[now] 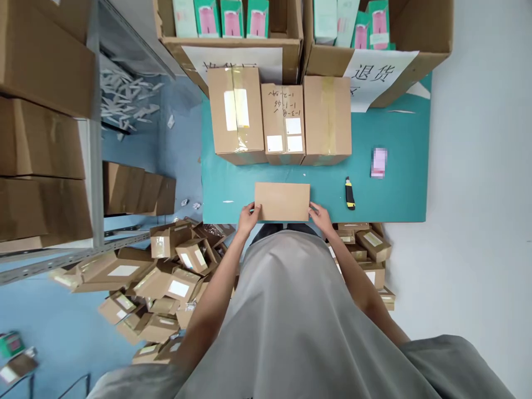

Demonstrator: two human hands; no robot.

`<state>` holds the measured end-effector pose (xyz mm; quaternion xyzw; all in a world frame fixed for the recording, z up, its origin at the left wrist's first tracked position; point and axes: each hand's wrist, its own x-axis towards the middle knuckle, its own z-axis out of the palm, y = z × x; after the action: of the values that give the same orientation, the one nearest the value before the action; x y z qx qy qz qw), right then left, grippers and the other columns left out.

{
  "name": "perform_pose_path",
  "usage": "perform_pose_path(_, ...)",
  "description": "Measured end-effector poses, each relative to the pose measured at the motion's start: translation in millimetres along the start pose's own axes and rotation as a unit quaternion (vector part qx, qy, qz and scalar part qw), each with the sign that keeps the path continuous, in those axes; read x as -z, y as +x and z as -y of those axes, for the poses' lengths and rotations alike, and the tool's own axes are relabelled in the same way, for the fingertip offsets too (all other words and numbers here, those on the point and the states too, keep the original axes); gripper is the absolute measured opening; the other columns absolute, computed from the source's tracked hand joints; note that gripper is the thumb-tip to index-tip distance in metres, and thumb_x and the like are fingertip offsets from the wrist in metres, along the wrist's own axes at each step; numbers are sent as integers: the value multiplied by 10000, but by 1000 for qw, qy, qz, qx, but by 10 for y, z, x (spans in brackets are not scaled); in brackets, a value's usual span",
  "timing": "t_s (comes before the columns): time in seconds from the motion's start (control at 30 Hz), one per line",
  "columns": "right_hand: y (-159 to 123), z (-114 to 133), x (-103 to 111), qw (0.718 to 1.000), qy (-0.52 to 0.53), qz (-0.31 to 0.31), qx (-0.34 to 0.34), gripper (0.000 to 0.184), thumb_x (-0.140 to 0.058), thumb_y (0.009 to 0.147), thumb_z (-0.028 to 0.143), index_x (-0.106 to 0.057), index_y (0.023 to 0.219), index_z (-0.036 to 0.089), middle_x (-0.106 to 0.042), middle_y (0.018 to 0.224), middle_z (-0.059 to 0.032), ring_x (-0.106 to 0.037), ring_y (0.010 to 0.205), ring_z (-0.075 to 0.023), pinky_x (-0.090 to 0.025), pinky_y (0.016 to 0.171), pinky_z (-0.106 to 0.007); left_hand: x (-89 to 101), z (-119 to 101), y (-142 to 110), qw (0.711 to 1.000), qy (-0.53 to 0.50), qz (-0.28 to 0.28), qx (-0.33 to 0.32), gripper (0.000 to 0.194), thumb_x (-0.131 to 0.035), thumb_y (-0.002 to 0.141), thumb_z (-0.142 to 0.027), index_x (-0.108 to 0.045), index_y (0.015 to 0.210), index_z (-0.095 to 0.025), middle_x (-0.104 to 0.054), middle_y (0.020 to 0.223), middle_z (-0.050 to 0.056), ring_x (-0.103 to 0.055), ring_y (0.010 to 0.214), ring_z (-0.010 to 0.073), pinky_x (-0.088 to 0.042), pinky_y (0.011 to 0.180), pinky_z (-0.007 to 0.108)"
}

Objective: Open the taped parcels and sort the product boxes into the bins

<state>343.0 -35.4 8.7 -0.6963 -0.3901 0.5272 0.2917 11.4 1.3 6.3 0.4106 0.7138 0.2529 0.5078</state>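
A plain brown cardboard box [282,201] lies at the front edge of the green table [394,199], its long side across in front of me. My left hand [248,218] grips its left end, the thumb on top near the corner. At the right end my right hand [319,214] holds the box by its side, fingers bent against the edge. The underside of the box is hidden. To the right of it lies a black and yellow utility knife [349,194], touched by neither hand.
Three taped cartons [239,116] stand in a row behind the box. Two large open cartons [378,61] with green and pink packages are at the back. A blurred pink item [378,162] lies at right. Discarded boxes [178,288] cover the floor at left, beside a metal shelf [96,166].
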Motion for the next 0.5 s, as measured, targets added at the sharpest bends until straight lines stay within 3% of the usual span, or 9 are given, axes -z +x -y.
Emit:
perform_pose_path(0.2,-199,-344,117,999,-7,-13,-43,478,-737,972,562,-849,1260,197,-827,1395,-149,-770,1336,-319,-553,1238,-533,102,288,-142,996,-12,-43,78,552,-531,1052,-463,-736,1397,-84,-756,1426,261,-771,1231,308,-585,1138,485)
perform_pose_path(0.33,-314,-453,108,999,-6,11,-51,386,-766,958,454,-855,1232,197,-834,1380,-146,-793,1295,-309,-558,1235,-522,30,357,-264,994,-14,-47,93,460,-579,976,-344,-772,1335,-129,-778,1418,216,-773,1237,297,-604,1118,462)
perform_pose_path(0.5,-267,-484,16,998,3,51,-39,448,-753,935,329,-827,1337,147,-809,1423,-167,-830,1193,-306,-603,1176,-503,-119,328,-318,994,4,-65,87,378,-647,875,-242,-822,1193,-141,-834,1263,194,-776,1208,346,-559,1178,532)
